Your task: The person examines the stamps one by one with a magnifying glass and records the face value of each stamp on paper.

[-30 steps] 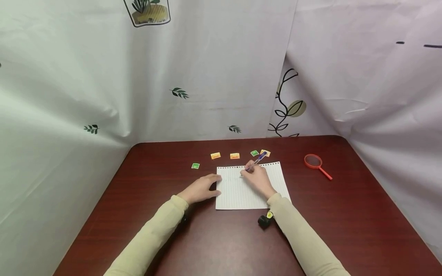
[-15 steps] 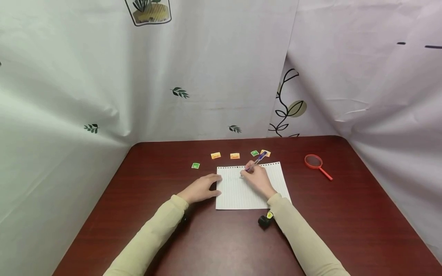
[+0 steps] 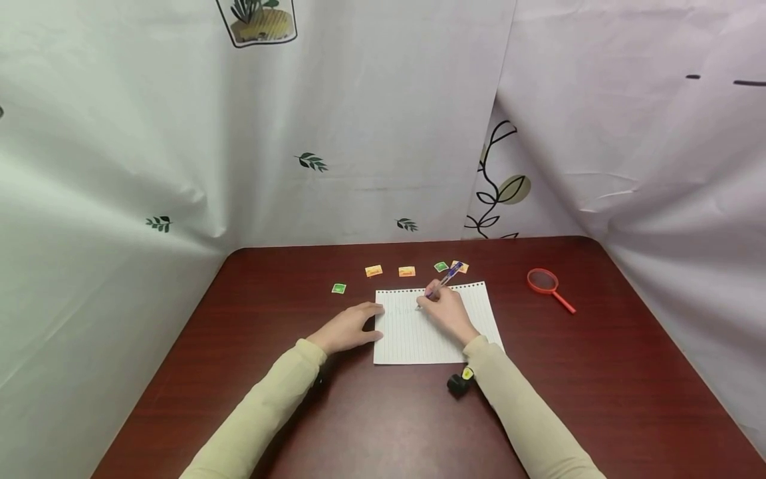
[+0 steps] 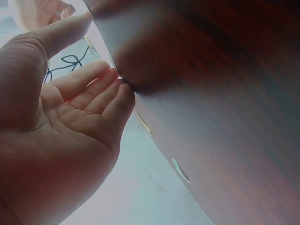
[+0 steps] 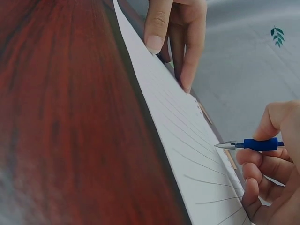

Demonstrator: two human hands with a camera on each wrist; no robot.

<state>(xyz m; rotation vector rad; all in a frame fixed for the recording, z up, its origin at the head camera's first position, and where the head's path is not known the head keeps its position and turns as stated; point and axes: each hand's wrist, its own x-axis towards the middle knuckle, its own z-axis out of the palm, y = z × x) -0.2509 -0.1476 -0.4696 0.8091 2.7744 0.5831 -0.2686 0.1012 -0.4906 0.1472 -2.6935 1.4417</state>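
Note:
A lined sheet of paper (image 3: 407, 339) with punched holes along its far edge lies on the dark red table. My right hand (image 3: 447, 311) pinches a blue pen (image 5: 260, 145) between thumb and fingers, its tip at the paper's upper part. In the right wrist view the pen has a blue grip and a silver cone tip. My left hand (image 3: 347, 326) rests at the sheet's left edge, with thumb and fingers spread and fingertips on the paper. The left wrist view shows that palm (image 4: 79, 140) with its fingers extended.
Beyond the sheet lie small orange cards (image 3: 407, 271) and green cards (image 3: 338, 288). A red magnifying glass (image 3: 542, 281) lies to the right on the table (image 3: 598, 386). A black wrist device (image 3: 458, 384) sits under the right sleeve. A white patterned curtain (image 3: 371, 133) surrounds the table.

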